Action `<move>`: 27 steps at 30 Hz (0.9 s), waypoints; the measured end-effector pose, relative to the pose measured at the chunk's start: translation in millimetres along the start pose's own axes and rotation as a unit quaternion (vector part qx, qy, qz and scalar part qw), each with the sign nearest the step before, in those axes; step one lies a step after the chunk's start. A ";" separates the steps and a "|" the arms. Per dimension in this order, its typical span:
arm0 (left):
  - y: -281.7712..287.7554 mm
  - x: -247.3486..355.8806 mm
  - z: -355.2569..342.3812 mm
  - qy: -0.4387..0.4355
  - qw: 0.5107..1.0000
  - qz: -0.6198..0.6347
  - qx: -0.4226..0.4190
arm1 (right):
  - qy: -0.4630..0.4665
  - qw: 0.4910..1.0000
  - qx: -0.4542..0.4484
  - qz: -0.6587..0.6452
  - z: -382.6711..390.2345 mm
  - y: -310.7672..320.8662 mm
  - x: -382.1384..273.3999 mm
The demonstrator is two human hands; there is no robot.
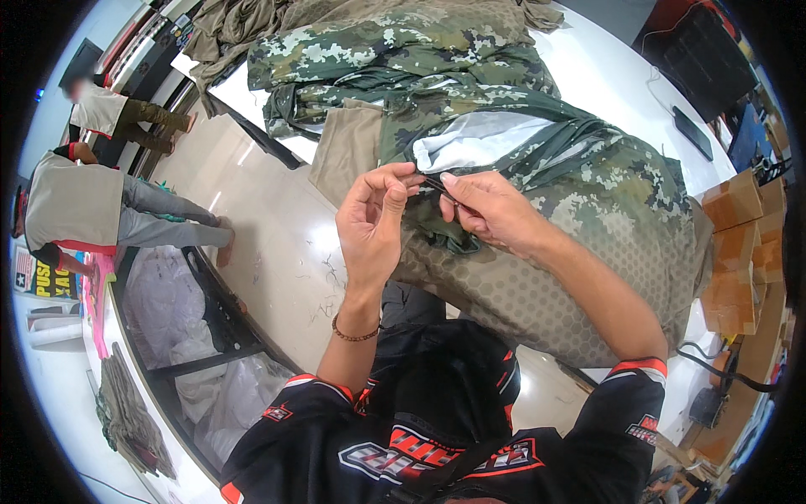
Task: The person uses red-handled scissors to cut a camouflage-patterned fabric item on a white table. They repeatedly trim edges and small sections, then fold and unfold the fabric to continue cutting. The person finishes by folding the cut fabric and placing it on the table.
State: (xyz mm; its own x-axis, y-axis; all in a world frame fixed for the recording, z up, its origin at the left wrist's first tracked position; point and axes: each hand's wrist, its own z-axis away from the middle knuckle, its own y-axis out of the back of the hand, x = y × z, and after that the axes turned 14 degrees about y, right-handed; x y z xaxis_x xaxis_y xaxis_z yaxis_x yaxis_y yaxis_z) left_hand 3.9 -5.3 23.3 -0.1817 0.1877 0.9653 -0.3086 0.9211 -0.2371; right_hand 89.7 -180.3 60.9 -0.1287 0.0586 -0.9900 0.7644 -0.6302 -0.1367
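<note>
A green camouflage garment [596, 197] with pale lining [470, 139] lies heaped on the table in front of me. My right hand [497, 210] is closed on a thin dark tool [437, 183], which points left toward my other hand; its exact kind is too small to make out. Beside the garment's edge, my left hand [374, 218] has its fingers curled, their tips next to the tool's end. Whatever those fingertips pinch is too small to name. Brown honeycomb-patterned fabric [504, 281] hangs over the near table edge below both hands.
More camouflage and brown garments [403, 50] cover the far part of the white table [579, 59]. A dark phone-like slab [693, 133] lies at its right, near cardboard boxes [730, 252]. Two people stand at left, beyond a black-framed bin [201, 361] holding clear plastic.
</note>
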 end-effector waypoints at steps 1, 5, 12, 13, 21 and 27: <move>0.1 -0.3 0.9 -0.002 1.000 -0.006 -0.004 | -0.011 1.000 0.000 -0.012 -0.8 0.6 2.2; 2.5 -4.1 1.7 -0.011 0.999 -0.034 -0.013 | -0.012 0.999 0.003 -0.039 -4.9 -0.6 7.8; 2.5 -9.7 3.0 -0.024 0.998 -0.063 -0.010 | -0.010 1.000 0.014 -0.020 -6.0 -2.3 6.5; 2.8 -9.6 3.9 -0.023 0.997 -0.074 -0.009 | -0.007 1.000 0.015 -0.018 -6.2 -3.0 7.6; 1.0 -8.6 2.6 -0.029 0.998 -0.057 -0.001 | -0.017 0.999 0.015 -0.023 -5.8 -2.1 7.0; -0.8 -6.7 6.5 -0.031 0.997 -0.072 -0.009 | -0.022 0.999 0.026 -0.028 -3.7 -3.9 7.5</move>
State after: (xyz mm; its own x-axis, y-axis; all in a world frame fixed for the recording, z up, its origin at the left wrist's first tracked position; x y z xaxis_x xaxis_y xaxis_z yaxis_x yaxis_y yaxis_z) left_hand -0.8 -9.5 16.3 -0.1943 0.0315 0.9804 -0.3193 0.9430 -0.0936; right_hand 88.0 -174.5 53.9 -0.1986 0.0621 -0.9781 0.7221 -0.6655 -0.1888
